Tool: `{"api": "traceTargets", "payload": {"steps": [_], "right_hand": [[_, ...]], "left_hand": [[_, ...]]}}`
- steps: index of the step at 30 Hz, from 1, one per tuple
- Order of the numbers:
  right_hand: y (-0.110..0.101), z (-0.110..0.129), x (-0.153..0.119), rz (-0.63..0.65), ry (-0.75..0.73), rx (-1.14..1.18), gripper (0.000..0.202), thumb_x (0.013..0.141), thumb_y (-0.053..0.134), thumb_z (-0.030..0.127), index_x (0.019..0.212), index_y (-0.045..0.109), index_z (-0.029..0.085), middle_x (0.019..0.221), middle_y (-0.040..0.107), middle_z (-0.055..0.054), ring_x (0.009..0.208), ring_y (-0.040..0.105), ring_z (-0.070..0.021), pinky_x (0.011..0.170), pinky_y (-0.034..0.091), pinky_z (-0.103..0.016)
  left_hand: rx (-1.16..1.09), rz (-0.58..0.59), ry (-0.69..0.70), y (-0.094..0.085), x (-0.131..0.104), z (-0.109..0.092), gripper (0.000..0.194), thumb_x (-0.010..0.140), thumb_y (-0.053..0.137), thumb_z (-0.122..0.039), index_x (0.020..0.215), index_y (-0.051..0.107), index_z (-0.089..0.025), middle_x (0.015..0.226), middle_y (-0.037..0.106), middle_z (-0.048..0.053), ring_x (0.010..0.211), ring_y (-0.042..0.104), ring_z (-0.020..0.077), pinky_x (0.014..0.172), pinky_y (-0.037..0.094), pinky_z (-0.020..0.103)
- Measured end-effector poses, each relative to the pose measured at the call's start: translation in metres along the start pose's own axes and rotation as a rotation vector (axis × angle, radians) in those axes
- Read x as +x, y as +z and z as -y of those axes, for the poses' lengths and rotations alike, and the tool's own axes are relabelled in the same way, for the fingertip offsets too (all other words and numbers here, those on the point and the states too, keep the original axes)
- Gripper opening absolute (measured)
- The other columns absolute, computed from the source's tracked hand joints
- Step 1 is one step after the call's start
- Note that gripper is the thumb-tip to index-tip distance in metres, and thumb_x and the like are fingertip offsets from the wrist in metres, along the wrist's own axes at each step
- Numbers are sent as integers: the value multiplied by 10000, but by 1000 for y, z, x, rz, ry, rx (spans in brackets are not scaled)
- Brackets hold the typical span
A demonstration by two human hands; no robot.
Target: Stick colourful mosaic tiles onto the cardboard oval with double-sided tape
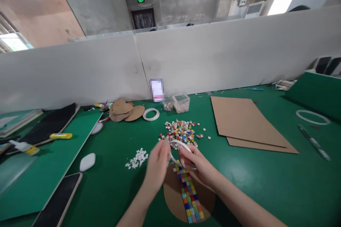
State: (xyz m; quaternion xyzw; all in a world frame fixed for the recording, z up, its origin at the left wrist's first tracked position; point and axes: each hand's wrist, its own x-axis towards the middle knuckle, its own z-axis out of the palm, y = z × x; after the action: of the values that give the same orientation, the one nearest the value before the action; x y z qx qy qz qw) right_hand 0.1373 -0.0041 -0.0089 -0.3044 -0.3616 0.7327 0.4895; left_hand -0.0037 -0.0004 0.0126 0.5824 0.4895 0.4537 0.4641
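In the head view, both hands pinch a thin white ring [181, 142] above the table. My left hand [156, 166] is closed on its left side, with the fingertips slightly blurred. My right hand [198, 161] grips the opposite side with thumb and fingers. Under them lies a round cardboard disc [172, 198], partly covered by my right wrist. A strip of coloured mosaic tiles [190, 197] runs down its middle. Just beyond the hands is a heap of mixed small tiles [181, 130]. A smaller pile of white pieces [137, 159] lies left of my left hand.
Behind the heap stand clear tubs [181, 103] and a propped phone [156, 90]. Another white ring [151, 114] lies beside cardboard discs [120, 109]. Cardboard sheets [242, 120] and a pen [314, 142] are rightward. A dark phone [58, 202] and white case [87, 162] sit left.
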Motion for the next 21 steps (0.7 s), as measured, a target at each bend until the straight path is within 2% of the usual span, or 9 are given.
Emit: {"api": "traceTargets", "payload": {"steps": [2,5,11,15,18,21], "right_hand": [[-3,-2,-1,-39,7,16,360,680,679,447,604,468,165,449,276,106,390,145,-29,381,89,-204],[-8,-6,-3,-70,17,27,336,680,683,437,627,505,157,447,286,105,390,153,-28,384,97,-200],[-17,-17,-3,-24,111,-77,312,687,686,404,595,530,150,513,443,57,438,347,-47,416,216,-190],[-17,-13,-5,29,130,-131,364,742,613,469,587,528,151,493,422,63,410,316,-40,400,212,-182],[-16,-8,-7,67,121,-107,442,791,515,531,565,509,151,453,370,76,382,239,-37,387,187,-183],[-15,-8,-6,61,89,-155,444,814,497,508,549,486,152,453,369,70,389,242,-43,384,179,-188]], "left_hand": [[58,95,30,14,-5,8,367,894,361,-421,675,490,-157,625,481,-18,583,449,105,553,379,221],[119,200,92,25,-14,19,299,901,355,-385,739,483,-168,709,510,-4,661,463,119,613,375,222],[254,237,162,16,-14,34,199,874,430,-325,769,491,-168,703,528,-9,647,479,117,600,362,209],[276,288,241,11,-9,33,186,882,424,-291,767,507,-169,749,547,1,685,495,116,631,371,203],[212,309,244,12,-10,30,224,898,395,-283,722,478,-172,720,537,-7,669,493,107,637,377,198],[184,299,217,14,-13,29,230,912,365,-285,731,457,-179,692,514,-18,647,484,101,629,375,197]]}}
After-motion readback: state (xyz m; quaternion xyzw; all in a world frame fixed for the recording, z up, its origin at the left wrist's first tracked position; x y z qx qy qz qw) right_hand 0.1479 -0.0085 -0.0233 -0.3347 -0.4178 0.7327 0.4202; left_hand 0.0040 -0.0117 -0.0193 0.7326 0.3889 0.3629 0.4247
